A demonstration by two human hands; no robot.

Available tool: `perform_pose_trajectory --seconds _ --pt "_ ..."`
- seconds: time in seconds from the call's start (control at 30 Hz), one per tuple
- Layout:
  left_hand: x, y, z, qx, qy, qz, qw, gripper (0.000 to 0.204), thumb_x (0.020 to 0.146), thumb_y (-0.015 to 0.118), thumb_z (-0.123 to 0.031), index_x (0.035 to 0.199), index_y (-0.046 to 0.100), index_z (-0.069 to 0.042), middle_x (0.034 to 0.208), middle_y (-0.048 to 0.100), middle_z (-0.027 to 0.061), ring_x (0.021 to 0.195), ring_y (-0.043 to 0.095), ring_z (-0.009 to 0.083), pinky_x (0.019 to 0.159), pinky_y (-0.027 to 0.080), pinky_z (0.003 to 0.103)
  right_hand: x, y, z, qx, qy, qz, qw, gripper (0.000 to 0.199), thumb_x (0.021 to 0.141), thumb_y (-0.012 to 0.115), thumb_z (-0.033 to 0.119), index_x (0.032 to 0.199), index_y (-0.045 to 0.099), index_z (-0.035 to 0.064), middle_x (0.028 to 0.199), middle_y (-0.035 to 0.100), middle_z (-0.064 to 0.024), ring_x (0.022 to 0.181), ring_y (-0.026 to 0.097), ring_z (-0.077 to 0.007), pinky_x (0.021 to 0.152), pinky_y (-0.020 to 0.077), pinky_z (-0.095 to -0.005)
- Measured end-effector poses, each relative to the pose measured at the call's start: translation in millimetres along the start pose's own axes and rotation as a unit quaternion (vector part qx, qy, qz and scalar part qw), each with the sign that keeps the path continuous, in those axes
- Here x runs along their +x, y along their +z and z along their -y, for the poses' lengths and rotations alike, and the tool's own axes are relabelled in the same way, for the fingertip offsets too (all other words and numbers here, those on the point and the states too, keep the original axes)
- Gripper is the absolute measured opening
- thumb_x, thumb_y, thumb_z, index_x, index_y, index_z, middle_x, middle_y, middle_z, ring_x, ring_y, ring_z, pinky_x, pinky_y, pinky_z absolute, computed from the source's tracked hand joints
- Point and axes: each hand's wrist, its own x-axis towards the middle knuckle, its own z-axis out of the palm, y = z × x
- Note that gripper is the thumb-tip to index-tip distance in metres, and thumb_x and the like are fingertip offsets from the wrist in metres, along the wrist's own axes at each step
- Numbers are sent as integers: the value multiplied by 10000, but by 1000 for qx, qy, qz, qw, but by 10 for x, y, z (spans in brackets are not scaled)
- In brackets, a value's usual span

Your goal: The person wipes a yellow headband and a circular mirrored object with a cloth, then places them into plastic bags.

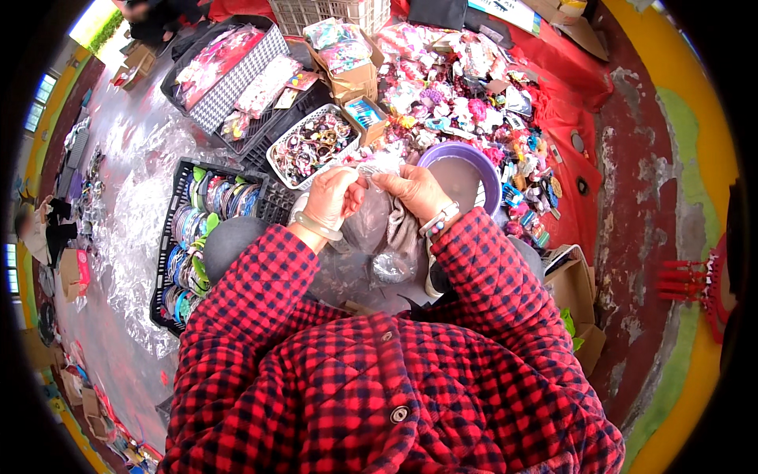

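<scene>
Right hand (417, 192) pinching the top of a clear plastic bag (368, 226), bag hanging just below the grip, left hand (332, 199) curled beside it, its hold unclear, purple basin (493, 175) just right, black crate (163, 265) farther left

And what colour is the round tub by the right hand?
The tub is purple; the head view shows it best.

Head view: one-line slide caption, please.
Right hand pinches a clear plastic bag, left hand close by, between black crate and purple basin.
</scene>
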Motion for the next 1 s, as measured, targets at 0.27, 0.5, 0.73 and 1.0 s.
perform_pose_trajectory --seconds 0.27,0.5,0.73,1.0 --pt "78 -24 107 25 11 90 996 210 851 460 -212 817 543 -22 646 562 52 512 506 92 460 390 186 -40 -138 168 -324 -85 5 942 416 679 648 300 862 582 -67 758 619 -180 720 617 -223 650 464 -334" --pt "103 -37 78 17 14 117 993 164 886 493 -171 815 549 -34 689 580 46 546 526 92 482 409 200 -25 -145 110 -193 -53 20 980 361 705 637 248 918 587 -39 781 619 -90 722 570 -131 664 458 -291" --pt "107 -79 9 -57 -51 136 988 133 863 510 -154 825 551 -35 663 556 35 531 508 95 463 391 205 -75 -67 160 -299 -109 -32 948 390 712 623 319 895 586 -23 744 622 -157 703 611 -236 639 464 -345" --pt "118 -112 -69 54 -78 137 986 102 812 531 -138 764 552 -51 582 499 5 452 436 74 392 328 207 -178 34 330 -489 -54 -73 868 457 688 614 421 839 576 -8 735 599 -219 737 597 -356 660 459 -427"
